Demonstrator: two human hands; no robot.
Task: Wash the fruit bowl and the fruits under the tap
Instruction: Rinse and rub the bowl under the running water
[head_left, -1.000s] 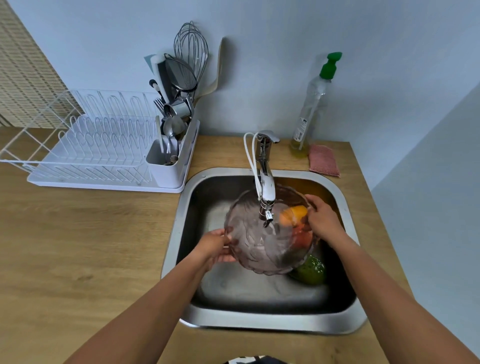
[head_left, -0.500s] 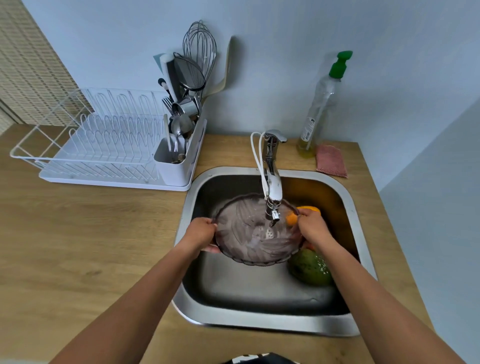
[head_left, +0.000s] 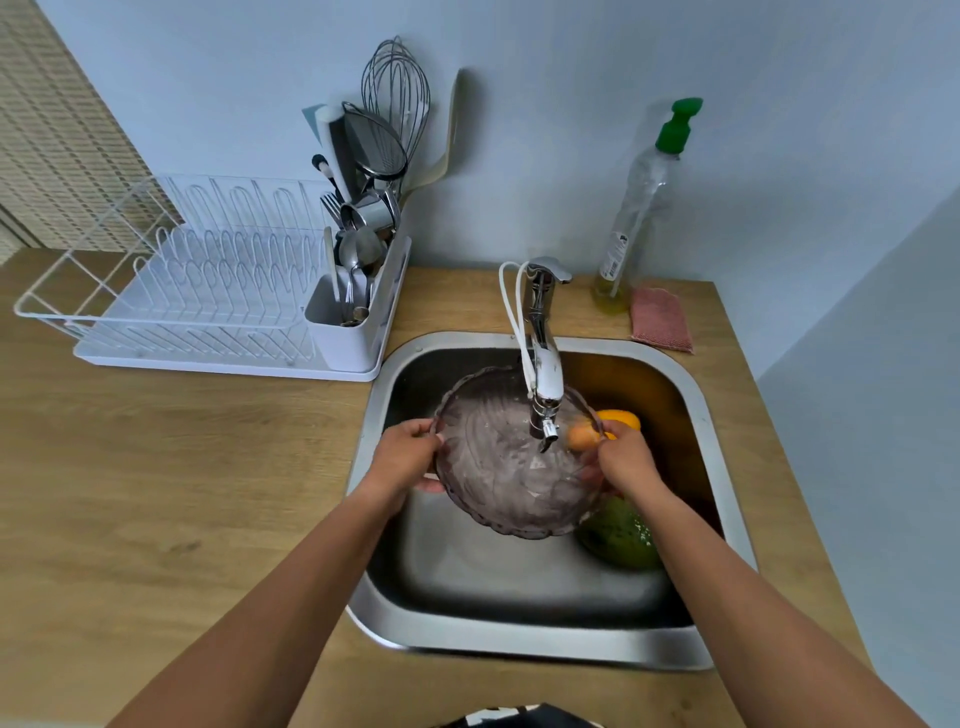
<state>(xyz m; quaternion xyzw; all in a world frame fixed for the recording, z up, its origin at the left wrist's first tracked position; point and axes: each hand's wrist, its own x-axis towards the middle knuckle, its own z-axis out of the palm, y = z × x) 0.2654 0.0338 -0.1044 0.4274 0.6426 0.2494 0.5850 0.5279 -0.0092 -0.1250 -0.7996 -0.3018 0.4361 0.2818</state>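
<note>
Bowl (head_left: 509, 467) hangs just under the tap (head_left: 543, 384), above the sink (head_left: 519, 649), so water can run inside. You grip its rim on opposite sides, left hand (head_left: 405, 457) and right hand (head_left: 626, 460), fingers curled round the edge. Its mouth tilts up toward you; being round, it has no long axis.

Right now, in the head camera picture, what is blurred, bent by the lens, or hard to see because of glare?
Head view: the wide lens bows the counter and sink; water smears the inside of the glass bowl; the green fruit beneath it looks soft; pale glare lies on the sink floor; light is even, with a faint wall shadow beside the soap bottle.
</note>
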